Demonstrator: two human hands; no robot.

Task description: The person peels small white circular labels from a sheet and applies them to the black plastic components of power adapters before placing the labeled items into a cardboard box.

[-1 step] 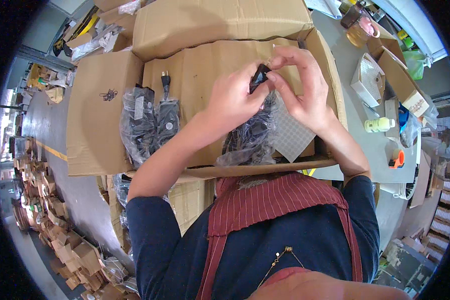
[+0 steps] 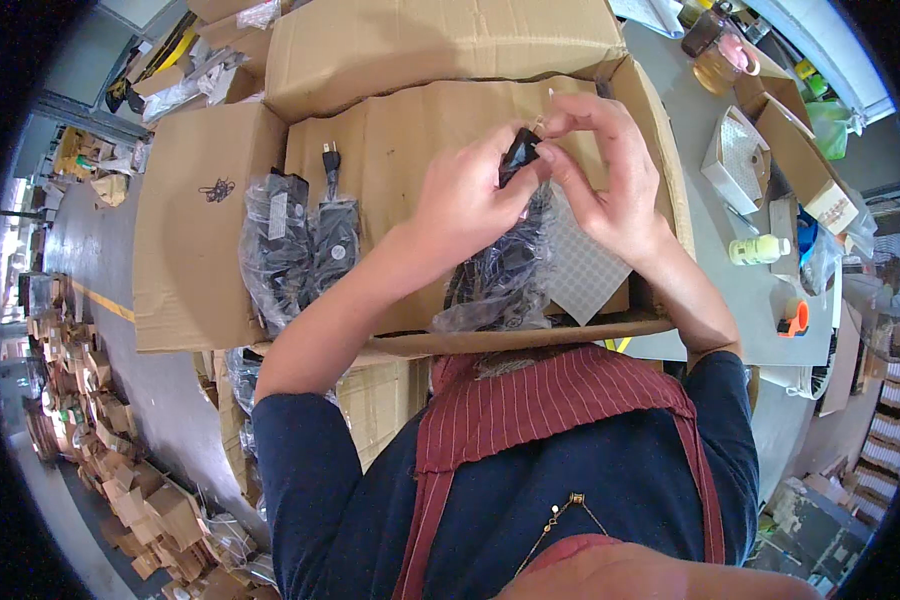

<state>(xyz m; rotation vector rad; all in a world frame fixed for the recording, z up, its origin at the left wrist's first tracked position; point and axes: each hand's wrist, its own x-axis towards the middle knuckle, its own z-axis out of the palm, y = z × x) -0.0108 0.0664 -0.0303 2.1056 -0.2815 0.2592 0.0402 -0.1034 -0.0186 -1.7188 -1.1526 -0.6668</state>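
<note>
Above a large open cardboard box (image 2: 660,170), my left hand (image 2: 475,190) is closed round a small black, block-shaped piece (image 2: 520,150) with a shiny face. The thumb and fingers of my right hand (image 2: 610,165) are bent in a pinch against the far side of that piece. Whatever sits between those fingertips is too small to make out. Below my hands lies a clear plastic bag (image 2: 500,290) with black cords in it. A pale sheet of round stickers (image 2: 585,275) rests beside the bag, under my right wrist.
Left in the box lie a bagged black adapter (image 2: 280,225) and another black adapter (image 2: 337,240) with its plug (image 2: 331,160) pointing away. On the grey table at right are a white tray (image 2: 735,160), a pale green bottle (image 2: 758,249) and an orange tape roll (image 2: 795,318).
</note>
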